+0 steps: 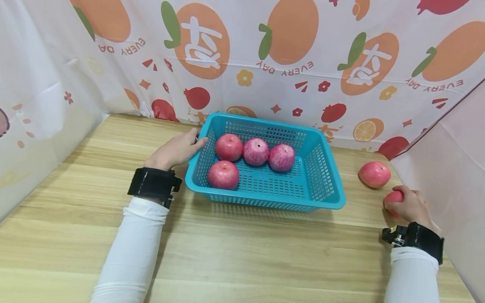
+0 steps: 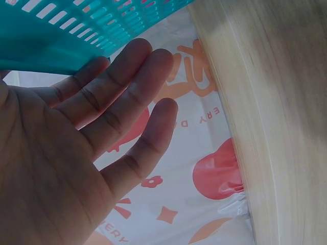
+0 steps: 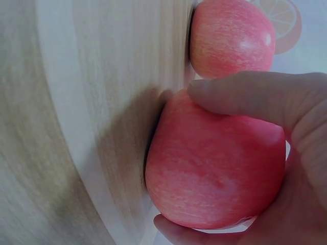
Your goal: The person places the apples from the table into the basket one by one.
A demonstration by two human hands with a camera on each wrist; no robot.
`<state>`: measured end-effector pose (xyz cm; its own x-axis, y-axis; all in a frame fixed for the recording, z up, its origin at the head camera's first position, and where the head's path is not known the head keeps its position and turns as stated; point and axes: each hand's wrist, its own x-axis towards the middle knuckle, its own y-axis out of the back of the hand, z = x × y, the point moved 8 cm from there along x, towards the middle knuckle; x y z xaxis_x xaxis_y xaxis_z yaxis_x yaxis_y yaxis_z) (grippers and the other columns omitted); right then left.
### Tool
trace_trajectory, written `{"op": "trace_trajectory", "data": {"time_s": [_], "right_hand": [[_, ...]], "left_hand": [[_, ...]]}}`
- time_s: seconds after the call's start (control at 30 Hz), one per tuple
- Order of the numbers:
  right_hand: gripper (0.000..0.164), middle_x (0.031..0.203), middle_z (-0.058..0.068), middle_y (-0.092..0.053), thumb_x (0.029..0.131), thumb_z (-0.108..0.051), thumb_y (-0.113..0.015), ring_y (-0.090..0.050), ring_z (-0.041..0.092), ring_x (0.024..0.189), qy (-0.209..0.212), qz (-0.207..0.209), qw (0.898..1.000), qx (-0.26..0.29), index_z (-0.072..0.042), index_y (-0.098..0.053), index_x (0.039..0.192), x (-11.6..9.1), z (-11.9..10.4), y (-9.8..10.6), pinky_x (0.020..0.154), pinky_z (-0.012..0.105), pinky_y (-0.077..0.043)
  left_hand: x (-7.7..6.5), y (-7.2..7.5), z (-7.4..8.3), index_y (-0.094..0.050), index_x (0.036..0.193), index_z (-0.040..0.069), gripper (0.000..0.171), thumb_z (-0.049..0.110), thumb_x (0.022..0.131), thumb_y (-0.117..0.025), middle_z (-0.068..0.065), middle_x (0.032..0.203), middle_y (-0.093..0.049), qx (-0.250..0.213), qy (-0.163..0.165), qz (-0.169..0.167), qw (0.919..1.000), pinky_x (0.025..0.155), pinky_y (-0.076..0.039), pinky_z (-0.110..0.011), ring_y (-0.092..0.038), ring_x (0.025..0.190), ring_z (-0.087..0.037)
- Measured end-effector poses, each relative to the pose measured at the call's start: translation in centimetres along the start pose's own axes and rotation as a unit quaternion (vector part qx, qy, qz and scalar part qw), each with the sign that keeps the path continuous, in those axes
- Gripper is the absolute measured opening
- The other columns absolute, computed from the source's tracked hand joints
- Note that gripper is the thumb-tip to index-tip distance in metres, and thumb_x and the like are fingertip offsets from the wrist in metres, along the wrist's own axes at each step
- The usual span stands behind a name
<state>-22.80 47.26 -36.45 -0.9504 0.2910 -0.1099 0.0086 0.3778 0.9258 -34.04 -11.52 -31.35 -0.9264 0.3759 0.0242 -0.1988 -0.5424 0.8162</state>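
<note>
Thumb over its left rim and the other fingers loosely extended outside, my left hand holds the teal plastic basket. The left wrist view shows those fingers below the basket's slotted wall. Several apples sit in the basket, among them a red apple at the front left and a streaked pink apple in the middle. At the far right my right hand grips a red apple close to the tabletop, thumb and fingers on opposite sides. Just behind it rests another red apple.
The wooden table runs along a fruit-printed curtain at the back. A pale side panel rises close beside my right hand. White sheeting hangs on the left.
</note>
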Motion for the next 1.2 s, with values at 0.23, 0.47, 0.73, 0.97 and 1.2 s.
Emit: {"op": "trace_trajectory", "data": {"time_s": [0.23,0.47,0.73,0.97,1.2], "right_hand": [[0.068,0.114,0.039,-0.022,0.075,-0.022,-0.067,-0.025,0.054,0.095,-0.007,0.001,1.000,0.002,0.004,-0.033,0.128,0.1,0.1,0.0,0.066,0.059,-0.047],[0.065,0.107,0.035,-0.034,0.075,-0.026,-0.069,-0.031,0.049,0.092,0.036,0.023,0.999,-0.010,0.005,-0.039,0.124,-0.2,-0.1,0.6,0.067,0.057,-0.046],[0.065,0.105,0.034,-0.037,0.077,-0.029,-0.068,-0.032,0.047,0.092,0.049,0.032,0.998,-0.012,0.006,-0.041,0.124,-0.5,-0.2,0.9,0.069,0.057,-0.045],[0.063,0.105,0.034,-0.040,0.077,-0.027,-0.068,-0.034,0.046,0.091,0.052,0.033,0.998,-0.006,0.006,-0.041,0.123,-0.6,-0.4,1.1,0.068,0.055,-0.045],[0.066,0.105,0.034,-0.041,0.078,-0.028,-0.068,-0.034,0.047,0.090,0.040,0.023,0.999,0.000,0.007,-0.038,0.125,-0.7,-0.6,1.7,0.065,0.052,-0.044]], "left_hand": [[0.1,0.0,0.2,-0.040,0.116,0.000,0.041,0.035,0.095,-0.041,-0.014,0.092,-0.059,0.000,-0.004,0.000,1.0000,0.071,-0.054,-0.042,-0.060,0.075,-0.020],[0.0,0.0,0.2,-0.039,0.118,0.001,0.043,0.037,0.095,-0.041,-0.014,0.094,-0.059,-0.010,-0.002,-0.002,0.9999,0.072,-0.054,-0.043,-0.060,0.078,-0.020],[-0.1,0.0,0.1,-0.039,0.119,0.001,0.042,0.035,0.095,-0.041,-0.015,0.097,-0.059,-0.015,0.005,-0.004,0.9999,0.072,-0.053,-0.043,-0.060,0.079,-0.021],[-0.1,-0.1,0.1,-0.038,0.121,0.001,0.043,0.036,0.095,-0.041,-0.015,0.097,-0.059,-0.018,0.006,-0.008,0.9998,0.073,-0.053,-0.044,-0.060,0.079,-0.021],[-0.1,0.0,0.1,-0.039,0.119,0.001,0.043,0.036,0.095,-0.041,-0.014,0.095,-0.059,-0.018,0.004,-0.007,0.9998,0.072,-0.054,-0.043,-0.060,0.078,-0.020]]}}
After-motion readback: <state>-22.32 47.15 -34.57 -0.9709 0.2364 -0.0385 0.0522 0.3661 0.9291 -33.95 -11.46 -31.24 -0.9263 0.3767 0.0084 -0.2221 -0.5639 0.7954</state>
